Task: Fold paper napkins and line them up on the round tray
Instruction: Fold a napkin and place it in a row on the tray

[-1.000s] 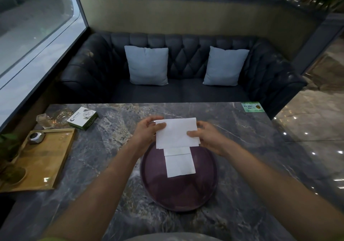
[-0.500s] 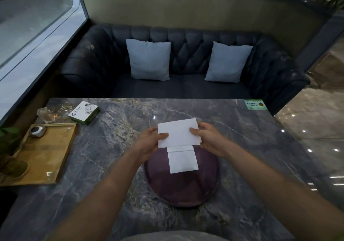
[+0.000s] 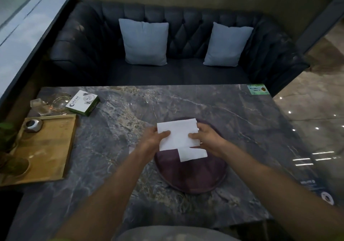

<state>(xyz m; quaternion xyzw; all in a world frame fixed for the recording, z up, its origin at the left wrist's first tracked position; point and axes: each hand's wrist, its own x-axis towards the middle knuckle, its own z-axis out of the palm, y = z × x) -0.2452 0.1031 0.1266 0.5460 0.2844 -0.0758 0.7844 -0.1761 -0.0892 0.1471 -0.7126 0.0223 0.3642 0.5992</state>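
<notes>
A round dark purple tray (image 3: 191, 177) sits on the marble table (image 3: 186, 103) in front of me. On its far half lies a small folded white napkin (image 3: 193, 154). Above the tray's far edge I hold a larger folded white napkin (image 3: 176, 134) flat between both hands. My left hand (image 3: 154, 138) pinches its left edge with the thumb on top. Its right edge is pinched by my right hand (image 3: 206, 138), which partly covers the lying napkin's top corner.
A wooden tray (image 3: 46, 147) with a small metal object (image 3: 33, 125) lies at the left, beside a green-and-white napkin box (image 3: 82, 102) and glassware (image 3: 48, 104). A dark sofa (image 3: 176, 54) with two pale cushions runs behind the table. A green sticker (image 3: 257, 89) marks the far right corner.
The view has tilted down and closed in. The held napkin has sunk lower over the tray and now overlaps the lying napkin more. Both hands keep their hold.
</notes>
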